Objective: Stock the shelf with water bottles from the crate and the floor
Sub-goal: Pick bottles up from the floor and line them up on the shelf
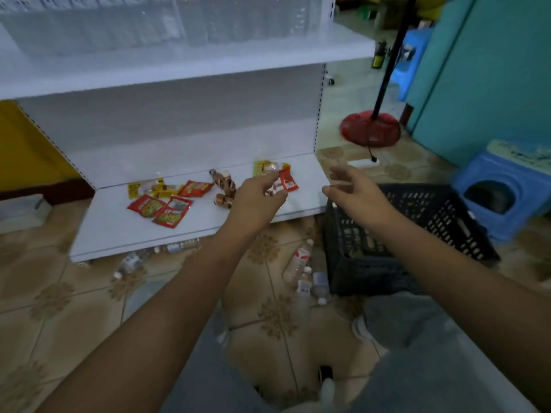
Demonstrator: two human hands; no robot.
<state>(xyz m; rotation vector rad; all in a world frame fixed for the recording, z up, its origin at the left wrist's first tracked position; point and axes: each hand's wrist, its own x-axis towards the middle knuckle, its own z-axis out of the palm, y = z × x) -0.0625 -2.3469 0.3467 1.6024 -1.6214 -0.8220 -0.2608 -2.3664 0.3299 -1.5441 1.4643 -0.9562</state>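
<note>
Several clear water bottles lie on the tiled floor: a cluster (307, 275) beside the black crate (399, 234) and others (134, 260) under the front edge of the white bottom shelf (119, 228). Wrapped packs of water bottles (167, 28) stand on the upper shelf. My left hand (258, 198) reaches over the bottom shelf's right part, fingers loosely bent, touching or just above a red snack packet (287, 181). My right hand (356, 189) hovers open above the crate's left rim, holding nothing. The crate's contents are hard to make out.
Red and yellow snack packets (162, 204) and brown wrapped rolls (223, 186) lie scattered on the bottom shelf. A red stand base with a black pole (369, 129) is right of the shelf. A blue plastic stool (501, 192) sits behind the crate, beside a teal wall.
</note>
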